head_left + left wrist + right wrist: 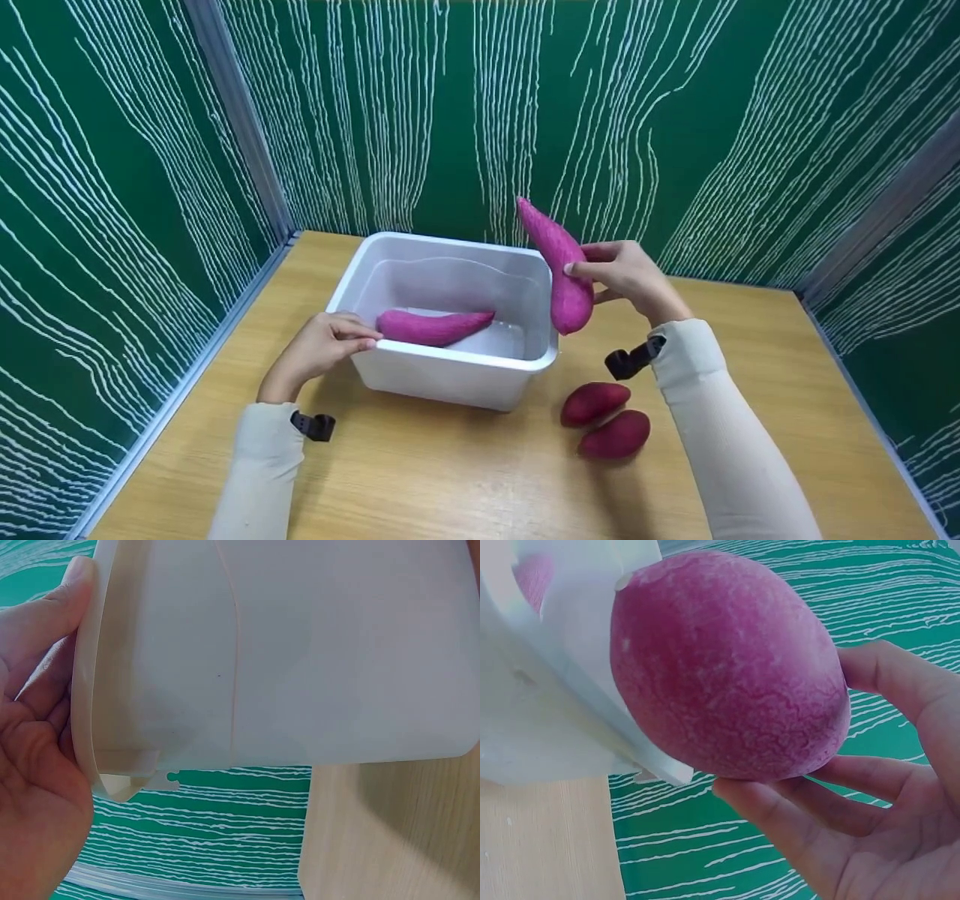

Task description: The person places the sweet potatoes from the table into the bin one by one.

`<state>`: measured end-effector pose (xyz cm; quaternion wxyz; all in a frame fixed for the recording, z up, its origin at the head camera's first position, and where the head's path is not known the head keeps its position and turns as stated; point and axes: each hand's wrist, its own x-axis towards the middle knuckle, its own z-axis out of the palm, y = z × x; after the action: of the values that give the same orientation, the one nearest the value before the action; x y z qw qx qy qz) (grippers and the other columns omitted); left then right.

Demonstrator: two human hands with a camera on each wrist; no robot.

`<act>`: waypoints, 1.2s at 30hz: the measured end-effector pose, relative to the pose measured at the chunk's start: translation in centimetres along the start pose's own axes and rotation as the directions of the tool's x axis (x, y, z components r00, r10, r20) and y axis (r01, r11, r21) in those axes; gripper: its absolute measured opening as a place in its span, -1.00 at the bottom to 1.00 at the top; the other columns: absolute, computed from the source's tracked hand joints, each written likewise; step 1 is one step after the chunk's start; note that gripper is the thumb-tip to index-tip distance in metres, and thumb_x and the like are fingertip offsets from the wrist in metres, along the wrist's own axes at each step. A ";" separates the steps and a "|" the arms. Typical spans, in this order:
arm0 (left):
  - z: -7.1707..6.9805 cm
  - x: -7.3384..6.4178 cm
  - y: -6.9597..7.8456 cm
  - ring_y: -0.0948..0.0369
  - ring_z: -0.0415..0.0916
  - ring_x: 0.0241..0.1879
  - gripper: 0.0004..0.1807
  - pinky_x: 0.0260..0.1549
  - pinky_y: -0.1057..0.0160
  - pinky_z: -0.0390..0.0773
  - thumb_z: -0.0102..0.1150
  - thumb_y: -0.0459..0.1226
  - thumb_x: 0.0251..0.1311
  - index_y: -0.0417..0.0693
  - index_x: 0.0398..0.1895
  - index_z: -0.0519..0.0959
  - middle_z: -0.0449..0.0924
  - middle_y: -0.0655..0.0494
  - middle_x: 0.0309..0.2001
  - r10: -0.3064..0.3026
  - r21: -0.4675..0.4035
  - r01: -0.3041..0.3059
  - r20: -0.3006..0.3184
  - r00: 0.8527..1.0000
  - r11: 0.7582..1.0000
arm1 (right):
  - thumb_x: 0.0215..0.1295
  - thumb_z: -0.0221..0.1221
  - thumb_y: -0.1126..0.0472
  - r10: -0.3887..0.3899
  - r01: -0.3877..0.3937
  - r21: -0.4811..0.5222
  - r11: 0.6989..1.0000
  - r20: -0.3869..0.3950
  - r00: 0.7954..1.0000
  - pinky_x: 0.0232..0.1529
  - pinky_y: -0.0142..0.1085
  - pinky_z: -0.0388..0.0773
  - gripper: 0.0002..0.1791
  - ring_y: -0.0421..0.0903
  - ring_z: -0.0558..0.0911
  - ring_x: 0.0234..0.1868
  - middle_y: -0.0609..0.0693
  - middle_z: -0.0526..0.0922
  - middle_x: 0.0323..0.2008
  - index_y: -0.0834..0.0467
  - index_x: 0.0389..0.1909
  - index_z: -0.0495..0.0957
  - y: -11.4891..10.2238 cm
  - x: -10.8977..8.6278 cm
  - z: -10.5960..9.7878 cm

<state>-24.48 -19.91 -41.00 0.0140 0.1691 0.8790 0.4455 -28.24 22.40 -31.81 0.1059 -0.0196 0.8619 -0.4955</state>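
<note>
My right hand (628, 276) holds a long pink-purple sweet potato (559, 262) between thumb and fingers, raised at the right end of a white plastic bin (442, 371). Its pointed tip slants up and left, while the thick end hangs low; that rounded end of the sweet potato (727, 667) fills the middle of the right wrist view. With thumb and fingers my left hand (321, 346) grips the bin's rim at the near left corner. Inside the bin lies another sweet potato (431, 328), on its side near the front wall.
Two smaller dark red tubers, a rear one (595, 403) and a front one (616, 435), lie side by side on the wooden table (420, 472), right of the bin. Green walls (585, 112) with white wavy lines enclose the table behind and at both sides.
</note>
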 end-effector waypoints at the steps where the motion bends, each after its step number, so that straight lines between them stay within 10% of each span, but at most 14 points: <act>1: 0.0 0.0 0.0 0.05 0.52 -0.04 -0.84 -0.10 0.34 0.55 0.32 -0.32 0.12 -0.13 -0.23 0.75 0.69 -0.07 -0.14 -0.003 -0.001 0.003 0.000 1.000 1.000 | 0.14 0.33 -0.08 0.000 0.000 -0.001 1.000 0.001 1.000 -0.14 -0.15 0.66 -0.22 0.11 0.57 0.05 0.19 0.52 0.15 0.22 0.32 0.35 -0.1 0.1 0.1; 36: 0.0 0.1 -0.1 0.04 0.53 -0.02 -0.84 -0.16 0.46 0.51 0.34 -0.32 0.10 -0.13 -0.24 0.75 0.69 -0.08 -0.12 0.006 -0.007 -0.006 0.002 1.000 1.000 | 0.13 0.36 0.05 -0.045 0.044 0.013 0.999 0.057 0.997 -0.16 -0.16 0.67 -0.27 0.09 0.60 0.04 0.12 0.54 0.15 0.16 0.32 0.37 -2.5 2.0 3.9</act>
<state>-24.64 -19.93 -40.99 0.0143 0.1725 0.8769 0.4485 -29.59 17.51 -31.90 0.1194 -0.0522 0.8549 -0.5021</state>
